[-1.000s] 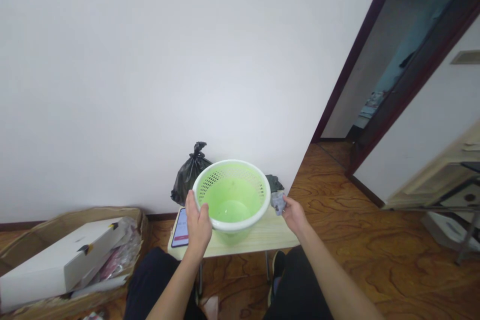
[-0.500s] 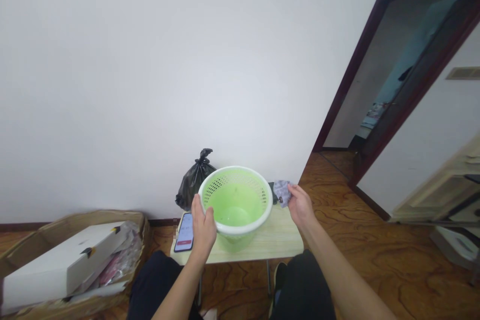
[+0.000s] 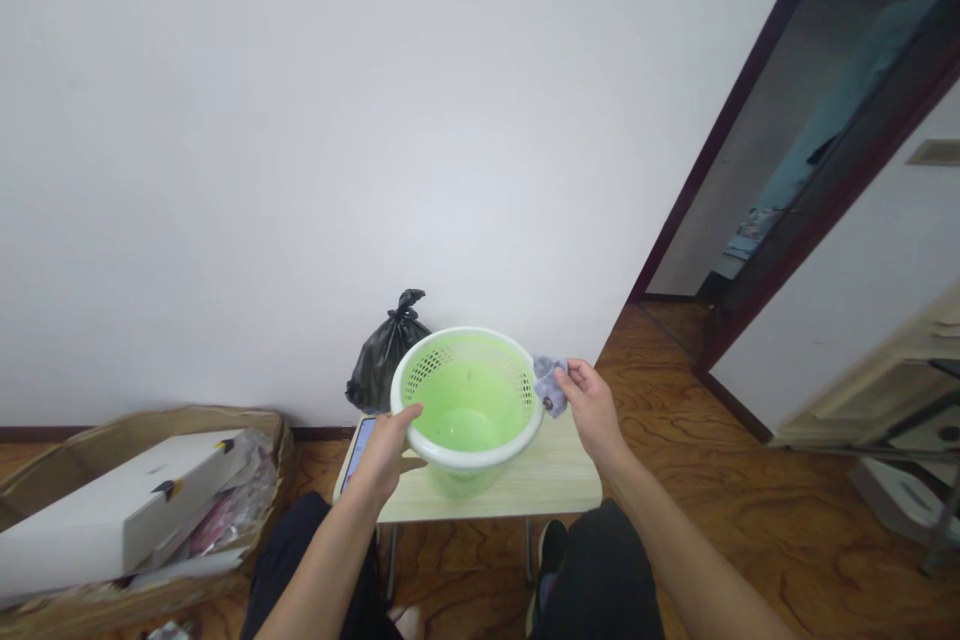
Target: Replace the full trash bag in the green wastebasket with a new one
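At the left, a cardboard box (image 3: 90, 468) on the wooden floor (image 3: 667, 480) contains a white box (image 3: 82, 535) and crumpled plastic wrap (image 3: 241, 492). Next, a tied black bag (image 3: 385, 360) sits near the white wall (image 3: 375, 120). A phone (image 3: 358, 450), partly hidden by the person, lies at the left end of a small table (image 3: 551, 482). The left hand (image 3: 384, 448) grips the near-left rim of a green basket (image 3: 469, 405), thumb over the edge; the basket stands on the table, mouth upward. The right hand (image 3: 592, 410) pinches a grey-purple cloth (image 3: 549, 382) between thumb and fingers, overlapping the basket's right rim in this view. Far right, a dark-framed doorway (image 3: 739, 135) opens beyond the wall.
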Demonstrator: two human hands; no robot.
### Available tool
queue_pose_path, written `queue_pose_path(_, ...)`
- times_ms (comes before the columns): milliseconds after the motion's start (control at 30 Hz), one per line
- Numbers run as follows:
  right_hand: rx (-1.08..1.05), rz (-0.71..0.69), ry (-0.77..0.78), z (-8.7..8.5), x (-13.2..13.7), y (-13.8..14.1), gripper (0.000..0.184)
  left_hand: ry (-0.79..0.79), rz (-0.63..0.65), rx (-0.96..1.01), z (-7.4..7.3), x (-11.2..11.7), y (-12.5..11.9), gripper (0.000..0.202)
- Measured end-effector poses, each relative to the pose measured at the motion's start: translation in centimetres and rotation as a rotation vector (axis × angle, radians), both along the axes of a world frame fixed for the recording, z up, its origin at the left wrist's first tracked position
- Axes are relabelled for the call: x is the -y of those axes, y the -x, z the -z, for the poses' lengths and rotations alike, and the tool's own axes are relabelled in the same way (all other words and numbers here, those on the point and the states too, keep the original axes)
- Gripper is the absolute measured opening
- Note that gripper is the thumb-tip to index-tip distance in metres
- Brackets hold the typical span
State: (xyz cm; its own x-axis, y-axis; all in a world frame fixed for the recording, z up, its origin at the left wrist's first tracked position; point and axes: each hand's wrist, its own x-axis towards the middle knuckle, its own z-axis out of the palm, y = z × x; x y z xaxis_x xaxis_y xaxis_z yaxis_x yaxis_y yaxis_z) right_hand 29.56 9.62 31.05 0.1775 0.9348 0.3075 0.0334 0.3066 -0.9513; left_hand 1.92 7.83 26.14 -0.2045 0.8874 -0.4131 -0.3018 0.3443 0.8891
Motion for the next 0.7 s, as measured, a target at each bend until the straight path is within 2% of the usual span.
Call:
queue_pose_path(100, 0.028, -0.020, -0.001, 0.1, 0.1, 0.6, 0.031, 0.004, 0.055, 0.071, -0.2, 0.3, 0.1, 0.034)
queue_pose_path(200, 0.034, -0.020, -0.007, 0.2, 0.2, 1.3, 0.030, -0.017, -0.024, 0.067, 0.1, 0.9, -0.3, 0.039)
queue_pose_path(367, 0.034, -0.009, -0.043, 0.3, 0.5, 1.9, 0.028, -0.140, -0.125, -0.004, 1.9, 2.3, -1.1, 0.049)
queue_pose_path(467, 0.052, -0.010, -0.054, 1.1, 1.0, 1.8, 0.028, -0.221, -0.178, -0.025, 3.2, 3.1, -1.6, 0.051)
queue_pose_path(600, 0.131, -0.013, -0.057, 2.5, 2.3, 1.8, 0.027, -0.261, -0.172, 0.027, 4.7, 4.3, -2.2, 0.054)
queue_pose_path(700, 0.218, -0.015, -0.049, 3.2, 3.5, 2.2, 0.024, -0.270, -0.161, 0.048, 5.1, 5.1, -2.5, 0.054)
